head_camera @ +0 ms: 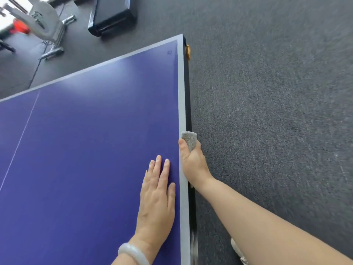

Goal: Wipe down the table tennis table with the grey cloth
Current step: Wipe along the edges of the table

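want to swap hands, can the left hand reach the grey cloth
Probably yes: left hand lies flat on the blue table beside the right hand gripping the grey woven cloth, nothing between.

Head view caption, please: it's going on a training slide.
Right hand grips the grey cloth against the edge of the table tennis table; left hand rests flat on top.

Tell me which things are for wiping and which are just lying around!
For the job: cloth, gripped by the right hand; table; left hand flat on it.
Lying about: black case, metal stand.
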Tool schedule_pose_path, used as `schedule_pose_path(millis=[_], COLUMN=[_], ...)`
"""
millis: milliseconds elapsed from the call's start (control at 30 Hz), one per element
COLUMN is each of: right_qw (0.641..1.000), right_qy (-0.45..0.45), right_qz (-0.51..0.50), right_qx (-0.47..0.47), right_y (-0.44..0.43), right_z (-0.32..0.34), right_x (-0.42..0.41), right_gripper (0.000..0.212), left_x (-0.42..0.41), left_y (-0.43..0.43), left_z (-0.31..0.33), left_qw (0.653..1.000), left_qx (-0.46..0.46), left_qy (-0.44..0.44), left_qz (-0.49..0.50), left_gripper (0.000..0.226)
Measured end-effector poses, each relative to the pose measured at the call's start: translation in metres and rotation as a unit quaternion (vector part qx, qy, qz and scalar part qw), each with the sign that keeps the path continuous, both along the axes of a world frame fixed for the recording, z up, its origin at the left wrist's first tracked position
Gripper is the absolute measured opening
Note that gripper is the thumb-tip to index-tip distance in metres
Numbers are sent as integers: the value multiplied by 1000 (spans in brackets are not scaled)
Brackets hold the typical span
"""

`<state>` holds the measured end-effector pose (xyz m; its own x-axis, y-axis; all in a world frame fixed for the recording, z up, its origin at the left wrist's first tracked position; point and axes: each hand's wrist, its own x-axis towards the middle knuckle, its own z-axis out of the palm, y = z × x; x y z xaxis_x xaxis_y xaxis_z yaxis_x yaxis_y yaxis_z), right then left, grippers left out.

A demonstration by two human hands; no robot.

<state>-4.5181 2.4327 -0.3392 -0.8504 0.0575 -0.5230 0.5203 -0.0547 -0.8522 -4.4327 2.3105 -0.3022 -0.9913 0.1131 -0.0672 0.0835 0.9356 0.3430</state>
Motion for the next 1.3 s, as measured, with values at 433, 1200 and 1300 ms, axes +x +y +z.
schedule_pose_path(millis=[433, 1200, 1300], right_qw=[995, 996, 994], right_qy=[59, 47, 32], right_qz=[-59, -64, -85], right_qx=[-55, -45, -60], right_y=[-23, -29, -16], right_z=[-2, -7, -11], right_x=[95, 128, 51], right_gripper=[76, 78, 58], left_x=[17, 16, 18], left_y=[9, 9, 8], left_z=[-5, -6, -6], left_qw=[997, 996, 996], left_qx=[-81, -82, -88], left_qy=[12, 13, 15], left_qz=[9, 14, 9], left_gripper=[59, 64, 65])
